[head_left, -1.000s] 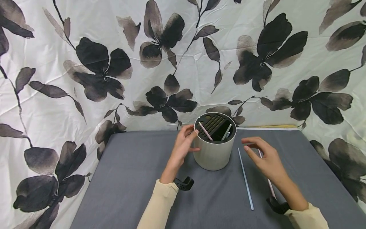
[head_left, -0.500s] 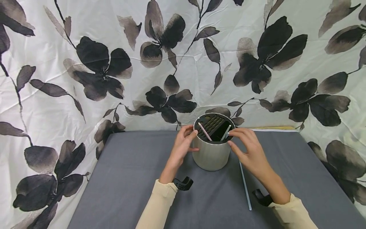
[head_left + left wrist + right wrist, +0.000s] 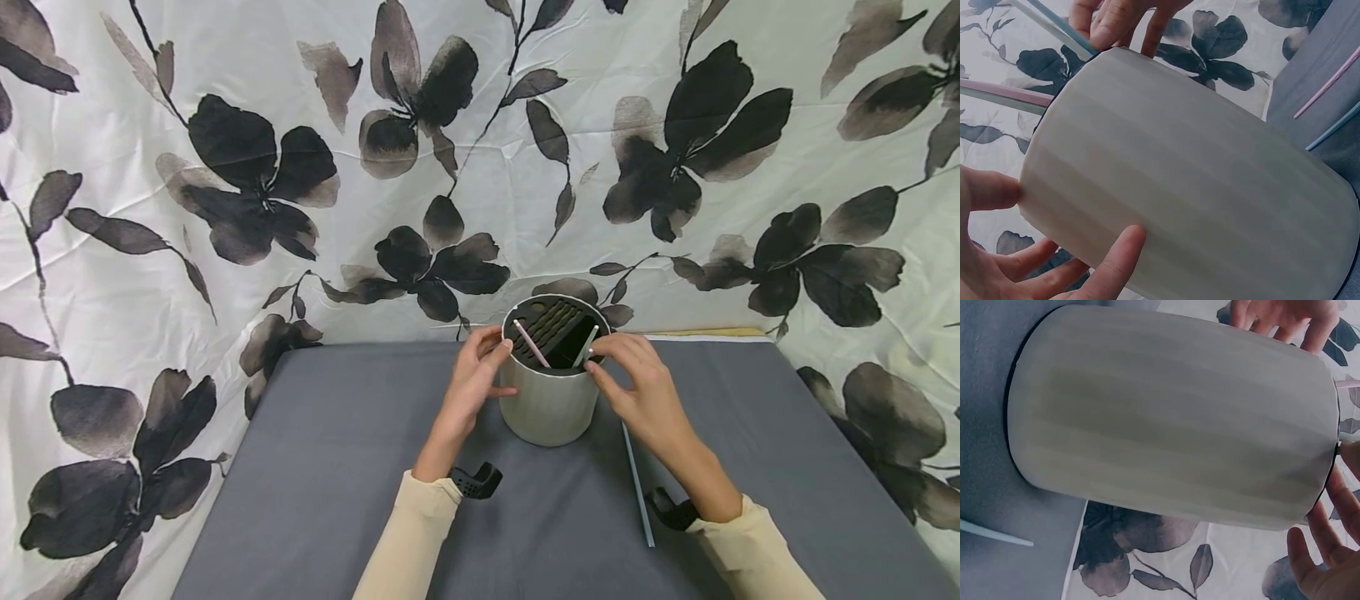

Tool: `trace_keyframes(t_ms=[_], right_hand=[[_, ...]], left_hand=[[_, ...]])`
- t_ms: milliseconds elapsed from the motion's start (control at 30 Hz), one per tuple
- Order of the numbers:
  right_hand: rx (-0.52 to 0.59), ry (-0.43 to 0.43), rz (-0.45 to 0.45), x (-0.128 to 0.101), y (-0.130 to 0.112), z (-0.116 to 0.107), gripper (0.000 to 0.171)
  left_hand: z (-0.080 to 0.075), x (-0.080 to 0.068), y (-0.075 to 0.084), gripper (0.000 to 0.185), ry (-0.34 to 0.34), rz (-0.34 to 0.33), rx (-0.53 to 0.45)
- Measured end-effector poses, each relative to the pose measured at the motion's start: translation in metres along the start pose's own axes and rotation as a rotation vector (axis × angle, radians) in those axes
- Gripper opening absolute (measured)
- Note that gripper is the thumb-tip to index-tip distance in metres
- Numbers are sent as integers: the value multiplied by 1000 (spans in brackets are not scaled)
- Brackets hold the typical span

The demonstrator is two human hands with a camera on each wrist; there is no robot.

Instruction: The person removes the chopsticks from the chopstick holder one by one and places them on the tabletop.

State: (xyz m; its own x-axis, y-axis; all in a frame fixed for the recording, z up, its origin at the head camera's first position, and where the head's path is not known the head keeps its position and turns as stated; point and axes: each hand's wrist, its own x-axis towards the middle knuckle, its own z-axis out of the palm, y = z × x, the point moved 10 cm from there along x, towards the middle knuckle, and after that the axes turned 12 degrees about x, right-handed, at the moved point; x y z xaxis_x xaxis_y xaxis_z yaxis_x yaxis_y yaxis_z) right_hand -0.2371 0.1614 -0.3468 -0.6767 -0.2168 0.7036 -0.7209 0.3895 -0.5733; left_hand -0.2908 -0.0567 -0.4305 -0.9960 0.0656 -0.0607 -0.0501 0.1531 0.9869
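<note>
A pale cylindrical utensil holder (image 3: 549, 412) with a black slotted insert (image 3: 531, 312) stands upright near the table's back edge. My left hand (image 3: 471, 375) grips its left side, thumb and fingertips touching the wall near the rim. On the opposite side my right hand (image 3: 639, 385) holds the rim with thumb and fingers. Out of the top lean a pink chopstick (image 3: 531, 343) and a pale green one (image 3: 587, 347); in the left wrist view a blue chopstick (image 3: 1063, 24) rises close to my right fingertips. The chopsticks' lower ends are hidden inside.
A blue chopstick (image 3: 637, 487) lies on the grey cloth-covered table (image 3: 360, 467), right of the holder. Beyond it lies a pink chopstick (image 3: 1329, 84), hidden behind my right arm in the head view. A floral curtain (image 3: 300, 167) hangs directly behind the table.
My right hand has moved left from above the loose chopsticks to the holder's rim, where it has stayed for the last half second. The left hand and the holder have kept their places.
</note>
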Motion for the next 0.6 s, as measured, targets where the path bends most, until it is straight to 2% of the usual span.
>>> trace_keyframes(t_ms=[300, 400, 600], right_hand=[[69, 67, 31, -2, -4, -7, 27], [127, 104, 3, -3, -10, -13, 29], [243, 237, -98, 0, -26, -34, 29]], left_hand=[[0, -2, 1, 51, 2, 1, 6], [1, -4, 0, 50, 8, -4, 7], [1, -4, 1, 50, 11, 5, 10]])
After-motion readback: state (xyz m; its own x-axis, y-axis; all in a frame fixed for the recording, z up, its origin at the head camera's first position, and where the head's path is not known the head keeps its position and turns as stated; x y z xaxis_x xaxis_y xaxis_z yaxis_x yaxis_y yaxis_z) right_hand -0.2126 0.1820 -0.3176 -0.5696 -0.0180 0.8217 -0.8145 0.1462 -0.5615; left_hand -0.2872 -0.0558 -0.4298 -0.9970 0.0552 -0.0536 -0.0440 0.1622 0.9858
